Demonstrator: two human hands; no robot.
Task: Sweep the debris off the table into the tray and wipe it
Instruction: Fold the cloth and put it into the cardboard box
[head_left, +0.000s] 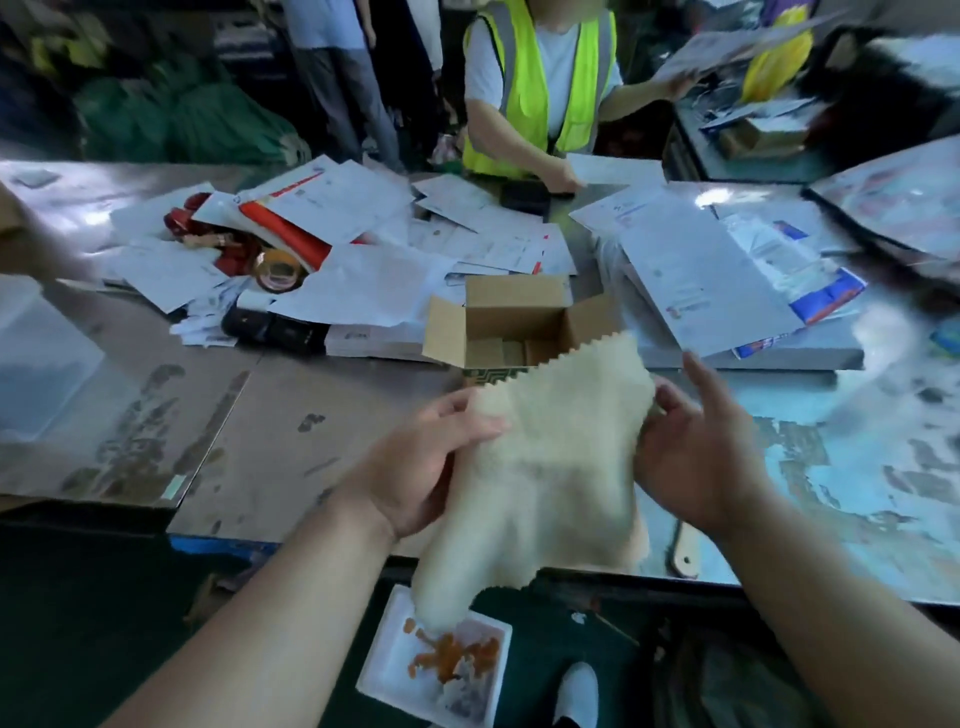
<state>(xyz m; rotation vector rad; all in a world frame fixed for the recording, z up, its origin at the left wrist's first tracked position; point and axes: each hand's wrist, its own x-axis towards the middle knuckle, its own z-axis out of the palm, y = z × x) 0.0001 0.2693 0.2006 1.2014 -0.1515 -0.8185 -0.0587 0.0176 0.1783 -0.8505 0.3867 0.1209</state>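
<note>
A cream cloth (550, 467) with a zigzag top edge hangs in the air above the table's front edge. My left hand (431, 457) grips its left side and my right hand (696, 447) pinches its right side. The cloth's lower end droops past the table edge toward a white foam tray (387, 670) that sits below the table and holds orange scraps (452, 657) and grey bits. The worn metal table (322, 457) in front of me shows scuffs and stains.
An open cardboard box (514, 322) stands just behind the cloth. Heaps of papers and envelopes (363, 249), a tape roll (278, 270) and a black device (275, 327) cover the far side. A person in a yellow vest (535, 83) stands across the table.
</note>
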